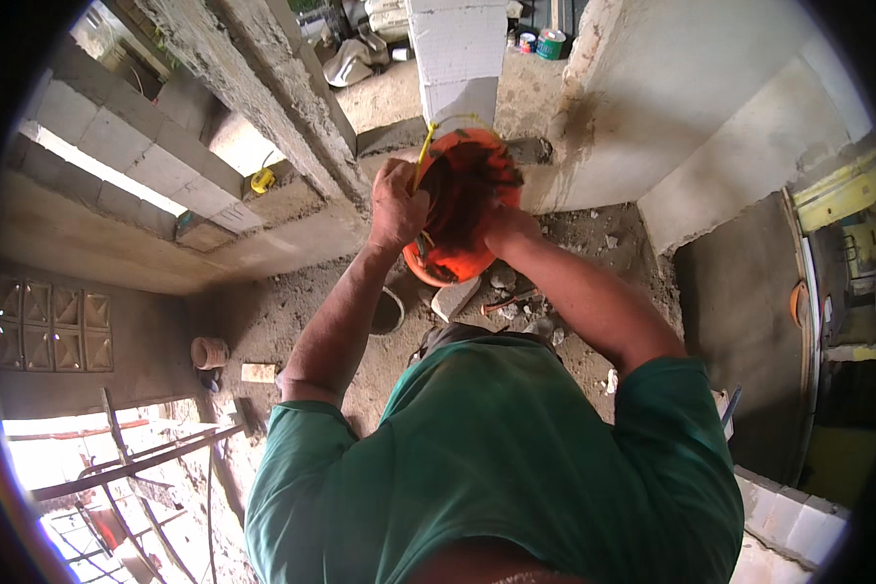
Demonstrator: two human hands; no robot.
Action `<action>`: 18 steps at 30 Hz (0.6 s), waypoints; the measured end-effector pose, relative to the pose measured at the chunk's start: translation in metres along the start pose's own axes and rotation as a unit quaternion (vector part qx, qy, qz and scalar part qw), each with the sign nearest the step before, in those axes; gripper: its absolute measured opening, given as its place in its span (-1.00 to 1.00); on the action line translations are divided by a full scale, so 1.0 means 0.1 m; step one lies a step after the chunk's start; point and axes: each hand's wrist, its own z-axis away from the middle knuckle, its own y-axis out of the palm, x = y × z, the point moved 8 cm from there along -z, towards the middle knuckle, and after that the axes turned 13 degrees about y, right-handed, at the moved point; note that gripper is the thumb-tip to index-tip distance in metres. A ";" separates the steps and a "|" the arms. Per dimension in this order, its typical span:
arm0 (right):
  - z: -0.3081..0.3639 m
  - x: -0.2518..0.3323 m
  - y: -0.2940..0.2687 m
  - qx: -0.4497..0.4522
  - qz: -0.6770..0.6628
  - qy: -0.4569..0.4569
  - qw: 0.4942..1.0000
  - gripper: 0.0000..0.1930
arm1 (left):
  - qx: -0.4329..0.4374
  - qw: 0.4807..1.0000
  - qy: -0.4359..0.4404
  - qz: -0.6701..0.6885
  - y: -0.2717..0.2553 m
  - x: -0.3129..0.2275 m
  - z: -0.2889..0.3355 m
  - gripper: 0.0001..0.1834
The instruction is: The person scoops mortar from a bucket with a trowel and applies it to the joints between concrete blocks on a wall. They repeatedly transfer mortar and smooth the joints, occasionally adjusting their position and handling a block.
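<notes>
Left hand (pixel 398 206) grips orange bucket (pixel 469 263), right hand (pixel 505 232) inside.

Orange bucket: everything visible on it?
The orange bucket looks like plastic, rounded, its open mouth toward the camera. Dark smears cover much of its inside; contents unclear. A yellow strip runs up along its left edge, where the left hand grips. The right hand reaches in at its right, fingertips hidden. In view, it's just below a white pillar.

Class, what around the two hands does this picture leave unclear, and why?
In the head view:
Right hand: fingertips lost in shadow inside the orange bucket.
Left hand: palm hidden by its own back.
Round container: partly behind the left forearm.
Feet: behind the green shirt.
</notes>
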 end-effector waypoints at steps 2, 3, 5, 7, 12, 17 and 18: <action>0.09 0.01 -0.05 0.058 -0.013 0.070 0.996 -0.67 | -0.063 0.996 0.006 0.062 -0.14 -0.27 -0.09 -0.88; 0.22 0.12 -0.26 0.051 -0.024 0.044 0.997 -0.67 | -0.073 0.996 0.014 0.050 -0.25 -0.26 -0.07 -0.89; 0.54 0.20 -0.85 0.032 -0.038 -0.003 0.999 -0.66 | -0.098 0.994 0.034 0.037 -0.42 -0.22 -0.05 -0.90; 0.63 0.17 -1.12 -0.061 0.001 -0.024 0.998 -0.67 | -0.075 0.995 0.020 0.055 -0.41 -0.33 -0.13 -0.88; 0.57 -0.11 -0.98 -0.113 -0.015 0.036 0.993 -0.65 | -0.044 0.993 0.073 0.083 -0.35 -0.76 -0.34 -0.85; 0.71 -0.17 -1.08 -0.069 -0.066 0.015 0.995 -0.49 | -0.078 0.989 0.006 0.128 -0.48 -0.52 -0.43 -0.86; 0.74 -0.19 -1.23 -0.049 -0.098 0.050 0.993 -0.47 | -0.074 0.988 0.001 0.136 -0.48 -0.53 -0.42 -0.87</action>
